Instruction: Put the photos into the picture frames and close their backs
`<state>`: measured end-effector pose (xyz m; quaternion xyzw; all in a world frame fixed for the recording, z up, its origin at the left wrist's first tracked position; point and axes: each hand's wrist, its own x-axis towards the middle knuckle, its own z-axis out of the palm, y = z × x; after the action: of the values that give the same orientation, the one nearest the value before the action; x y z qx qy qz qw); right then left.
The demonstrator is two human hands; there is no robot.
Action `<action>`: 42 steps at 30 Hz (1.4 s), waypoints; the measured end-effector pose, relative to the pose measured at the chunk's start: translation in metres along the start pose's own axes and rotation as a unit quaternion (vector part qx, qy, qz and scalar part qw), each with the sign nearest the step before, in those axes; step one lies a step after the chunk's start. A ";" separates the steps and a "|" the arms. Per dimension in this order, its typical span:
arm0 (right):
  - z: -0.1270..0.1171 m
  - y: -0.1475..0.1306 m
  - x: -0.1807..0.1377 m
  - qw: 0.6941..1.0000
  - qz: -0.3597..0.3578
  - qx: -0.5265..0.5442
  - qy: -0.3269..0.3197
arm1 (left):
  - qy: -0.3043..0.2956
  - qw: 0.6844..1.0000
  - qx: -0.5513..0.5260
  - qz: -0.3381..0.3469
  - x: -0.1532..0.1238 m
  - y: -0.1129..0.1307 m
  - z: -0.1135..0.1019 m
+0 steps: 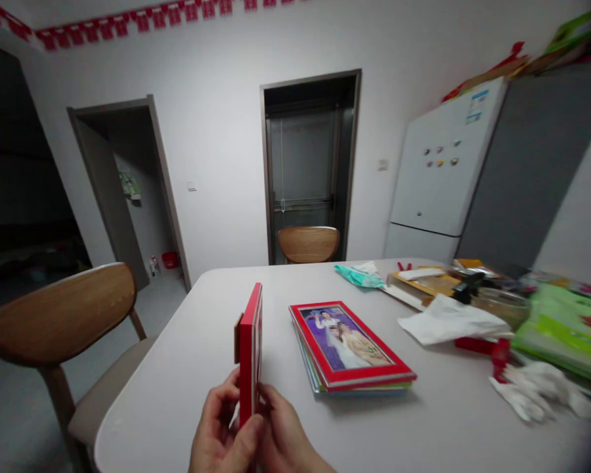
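Edge-on to me, a red picture frame (pixel 249 355) stands upright above the near side of the table, with a small brown piece sticking out from its left side. My left hand (pixel 219 424) grips its lower end, the thumb lying across the near edge. Against the lower right side of the frame rests my right hand (pixel 285 427), fingers bent around it. Just to the right lies a stack of thin items topped by a red-bordered framed photo (pixel 345 338); light blue and green edges show underneath.
The white table (pixel 177 368) carries a teal and white packet (pixel 359 274), white paper (pixel 453 320), white gloves (pixel 542 387) and a green package (pixel 566 325) along its right side. Wooden chairs stand at the left (pixel 64 309) and far side (pixel 308 243). A fridge (pixel 438 171) is behind.
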<state>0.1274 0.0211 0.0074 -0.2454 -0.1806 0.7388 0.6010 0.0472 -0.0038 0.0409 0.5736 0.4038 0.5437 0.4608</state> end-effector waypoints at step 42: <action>-0.062 -0.101 0.101 0.880 -0.168 -0.440 0.061 | 0.062 0.977 0.188 -0.074 0.131 -0.090 -0.018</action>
<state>0.2279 0.1397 -0.0008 -0.4953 -0.4884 0.4548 0.5561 0.0431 0.1463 -0.0133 0.5834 0.5682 0.4571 0.3575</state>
